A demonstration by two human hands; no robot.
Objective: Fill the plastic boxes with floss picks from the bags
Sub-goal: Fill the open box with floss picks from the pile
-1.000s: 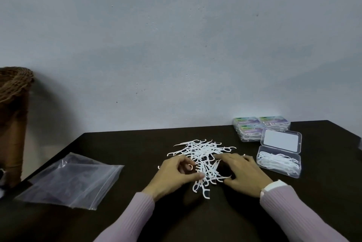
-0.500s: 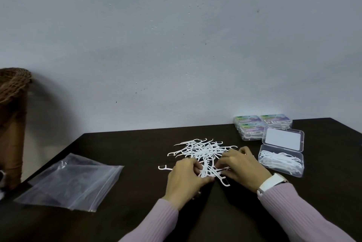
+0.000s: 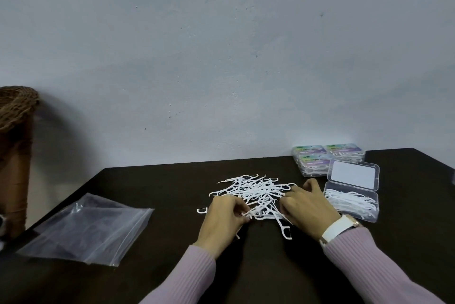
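Dark table [image 3: 147,180], pale wall behind; floss pick pile [image 3: 256,192] mid-surface. Left hand [image 3: 224,217] and right hand [image 3: 307,207] flank it, curled fingers pinching picks. Open plastic box [image 3: 352,205] near right edge, part-filled.

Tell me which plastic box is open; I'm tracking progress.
The clear box nearest the right hand; its lid stands back, while the labelled boxes behind are closed.

Loose heap of white floss picks [image 3: 256,195] mid-tabletop, clear open plastic box [image 3: 351,204] partly filled with picks near the right edge, stacked closed boxes [image 3: 320,158] at the far edge, flat clear bags [image 3: 86,229] near the left edge.
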